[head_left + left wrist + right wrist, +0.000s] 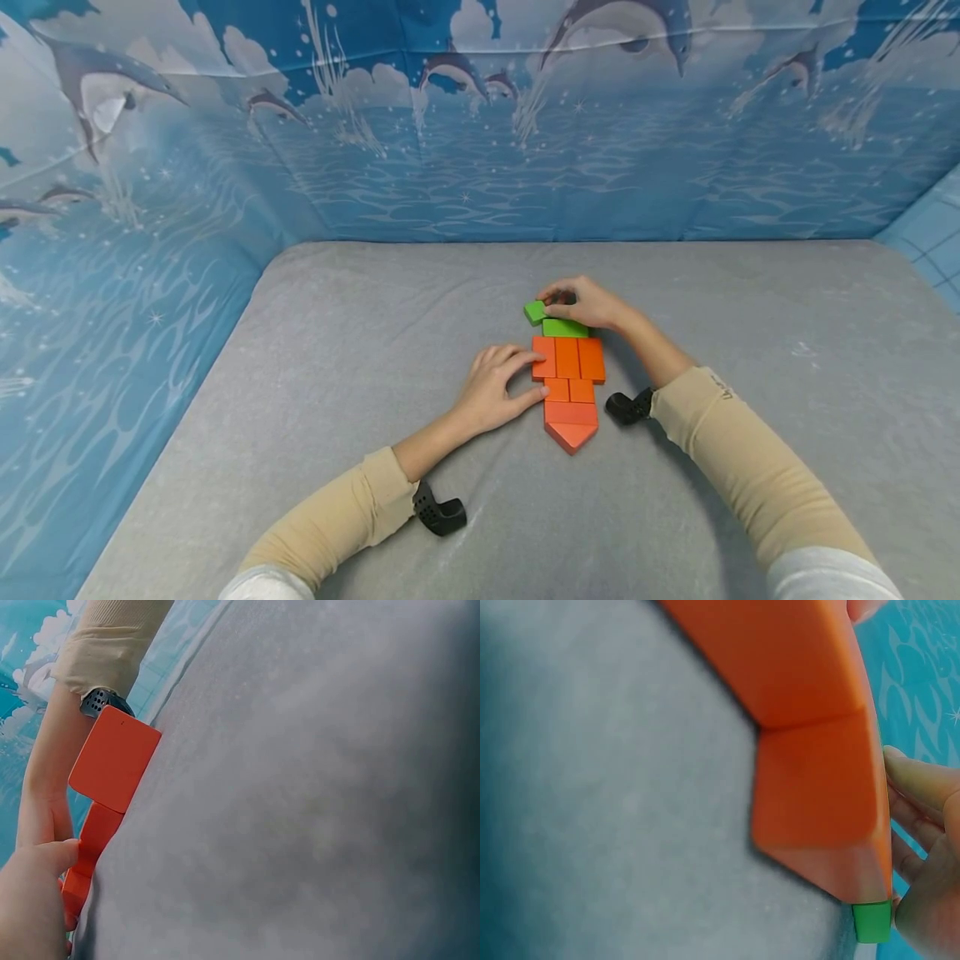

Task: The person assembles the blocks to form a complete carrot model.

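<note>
On the grey surface lies a flat figure of wooden blocks. Its upper part has orange rectangles, with small orange blocks below and a red-orange triangle at the near tip. A long green block adjoins the far end. My right hand pinches a small green block at its fingertips, by the long one's upper left corner; that block sits at an angle. My left hand rests at the figure's left side, index fingertip and thumb touching orange blocks.
A grey cloth covers the surface. Behind it hangs a blue curtain with dolphins, which also runs down the left side. Black wrist devices sit on both sleeves; the right one is close to the figure.
</note>
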`<state>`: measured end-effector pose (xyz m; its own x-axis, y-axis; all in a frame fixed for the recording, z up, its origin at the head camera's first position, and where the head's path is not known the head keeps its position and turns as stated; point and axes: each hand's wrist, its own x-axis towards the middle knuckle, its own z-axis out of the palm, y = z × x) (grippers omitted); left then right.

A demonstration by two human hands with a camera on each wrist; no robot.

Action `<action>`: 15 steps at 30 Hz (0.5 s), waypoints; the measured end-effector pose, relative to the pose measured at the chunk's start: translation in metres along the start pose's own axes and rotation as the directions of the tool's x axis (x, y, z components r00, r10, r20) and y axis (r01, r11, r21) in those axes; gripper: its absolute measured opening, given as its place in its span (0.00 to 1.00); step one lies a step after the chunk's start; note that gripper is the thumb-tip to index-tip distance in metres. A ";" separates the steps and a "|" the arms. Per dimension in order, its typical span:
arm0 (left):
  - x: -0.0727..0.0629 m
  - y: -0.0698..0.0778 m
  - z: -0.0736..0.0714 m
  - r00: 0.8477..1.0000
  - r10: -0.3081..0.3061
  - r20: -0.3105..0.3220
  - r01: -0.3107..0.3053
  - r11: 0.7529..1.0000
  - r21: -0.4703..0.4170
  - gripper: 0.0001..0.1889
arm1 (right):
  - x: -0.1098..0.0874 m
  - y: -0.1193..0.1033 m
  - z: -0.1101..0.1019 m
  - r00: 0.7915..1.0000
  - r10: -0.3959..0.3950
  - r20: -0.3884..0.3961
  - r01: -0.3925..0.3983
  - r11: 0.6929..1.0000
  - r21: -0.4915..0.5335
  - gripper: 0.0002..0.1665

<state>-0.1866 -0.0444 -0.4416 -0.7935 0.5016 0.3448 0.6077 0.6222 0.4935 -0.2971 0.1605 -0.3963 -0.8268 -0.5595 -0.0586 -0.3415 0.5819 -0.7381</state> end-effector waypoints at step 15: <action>0.000 0.000 0.001 1.000 -0.002 -0.008 0.002 1.000 0.003 0.22 | -0.003 0.001 -0.008 0.999 -0.044 -0.021 0.045 0.999 0.025 0.21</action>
<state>-0.1863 -0.0438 -0.4423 -0.7948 0.4956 0.3502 0.6063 0.6248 0.4919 -0.2986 0.1673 -0.3909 -0.8200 -0.5723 -0.0118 -0.3668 0.5412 -0.7567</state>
